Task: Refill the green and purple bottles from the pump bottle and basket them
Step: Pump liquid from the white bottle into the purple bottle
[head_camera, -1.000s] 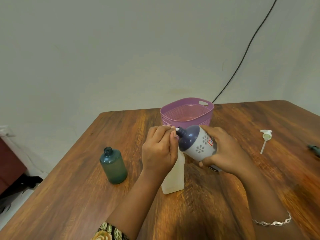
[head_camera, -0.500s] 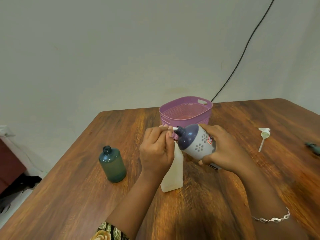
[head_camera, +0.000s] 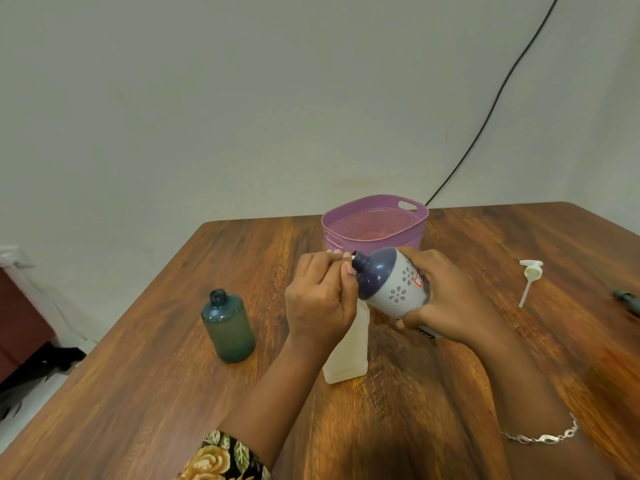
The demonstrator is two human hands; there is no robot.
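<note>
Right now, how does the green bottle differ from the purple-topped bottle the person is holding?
The green bottle stands upright on the table; the purple-topped bottle is tipped sideways, neck towards the pale bottle that the left hand grips. Nothing touches the green bottle; the right hand holds the purple-topped bottle. The green bottle is one tinted colour; the purple-topped bottle is white with grey flowers. Both necks are uncapped.

Green bottle (head_camera: 228, 329); purple basket (head_camera: 410, 233); flowered white-navy bottle (head_camera: 394, 289).
</note>
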